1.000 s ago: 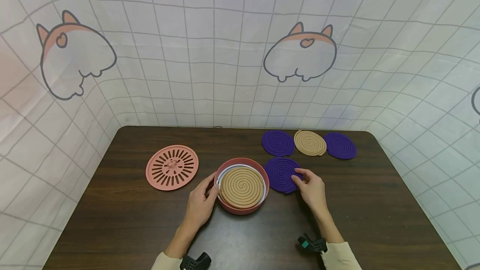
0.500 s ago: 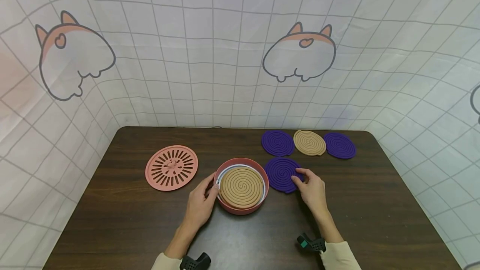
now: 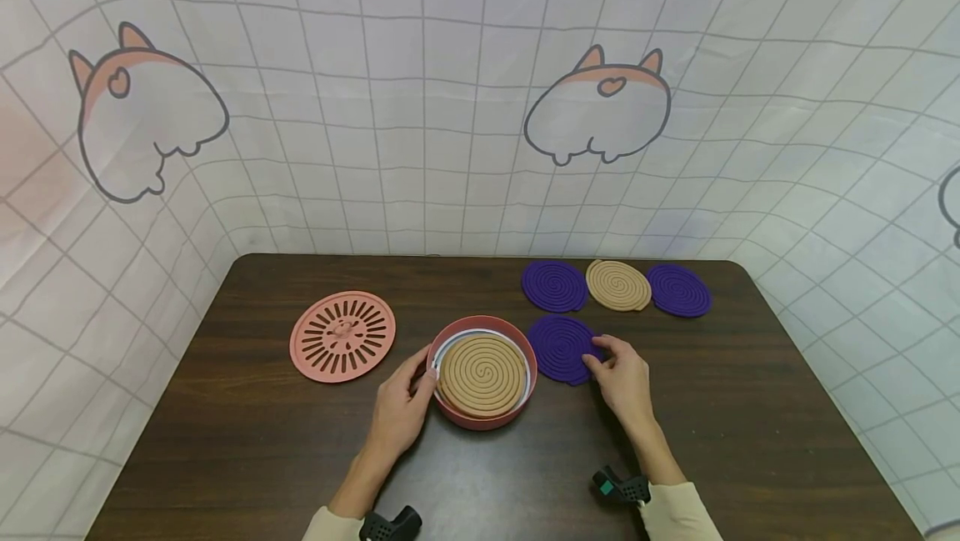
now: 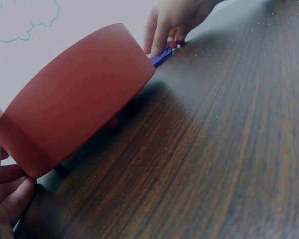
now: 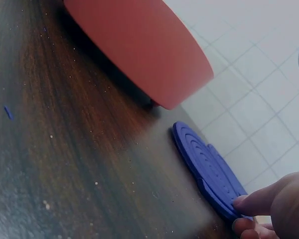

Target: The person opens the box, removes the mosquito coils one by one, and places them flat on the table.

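A round red mosquito coil holder [image 3: 483,425] stands on the table with a white ring inside it and a tan mosquito coil [image 3: 483,376] lying in it. My left hand [image 3: 401,409] grips the holder at its left rim, thumb over the edge and fingers along the outer wall. Right beside the holder lies a purple mosquito coil [image 3: 557,348]; my right hand [image 3: 626,378] pinches its right edge between thumb and fingers. In the right wrist view this purple coil [image 5: 202,159] appears low over the wood, and the red wall [image 5: 144,47] rises beyond it.
A pink slotted lid [image 3: 330,360] lies flat to the left. Along the table's back right edge sit two more purple coils, one at the left [image 3: 555,286] and one at the right [image 3: 678,291], with a tan coil [image 3: 618,285] between them. A patterned curtain [image 3: 420,107] surrounds the table.
Hardly anything differs. The purple coil's lower edge sits slightly higher in the head view, and the whole scene drifts a few pixels left. Both hands keep their holds.
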Tool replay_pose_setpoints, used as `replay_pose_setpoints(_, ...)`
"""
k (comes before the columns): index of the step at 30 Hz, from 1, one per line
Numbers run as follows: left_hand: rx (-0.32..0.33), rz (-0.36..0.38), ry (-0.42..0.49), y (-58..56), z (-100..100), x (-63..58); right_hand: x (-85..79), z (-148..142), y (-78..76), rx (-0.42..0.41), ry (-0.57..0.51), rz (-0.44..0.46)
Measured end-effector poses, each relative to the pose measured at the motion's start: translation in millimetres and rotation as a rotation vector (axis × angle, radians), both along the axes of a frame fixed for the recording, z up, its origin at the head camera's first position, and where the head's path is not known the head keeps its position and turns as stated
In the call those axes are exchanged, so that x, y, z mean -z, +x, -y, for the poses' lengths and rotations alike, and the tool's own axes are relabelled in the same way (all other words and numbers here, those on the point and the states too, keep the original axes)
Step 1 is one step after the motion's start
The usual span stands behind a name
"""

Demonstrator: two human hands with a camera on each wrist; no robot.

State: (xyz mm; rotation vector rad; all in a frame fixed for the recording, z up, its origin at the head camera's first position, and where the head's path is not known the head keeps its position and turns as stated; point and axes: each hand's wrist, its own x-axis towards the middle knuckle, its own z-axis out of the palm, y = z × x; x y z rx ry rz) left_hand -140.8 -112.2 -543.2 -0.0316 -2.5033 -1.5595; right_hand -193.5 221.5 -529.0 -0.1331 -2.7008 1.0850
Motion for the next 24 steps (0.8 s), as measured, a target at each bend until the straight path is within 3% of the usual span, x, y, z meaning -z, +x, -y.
replay_pose_setpoints(12,-0.006,0.018,-0.005,0.8,-0.4,-1.0,-2.8,-0.8,0.8,-0.004,-0.002,-0.022)
replay_pose_setpoints(24,-0.006,0.002,-0.004,0.6,-0.6,-0.2,-19.6,5.3,1.7,0.024,-0.041,-0.084)
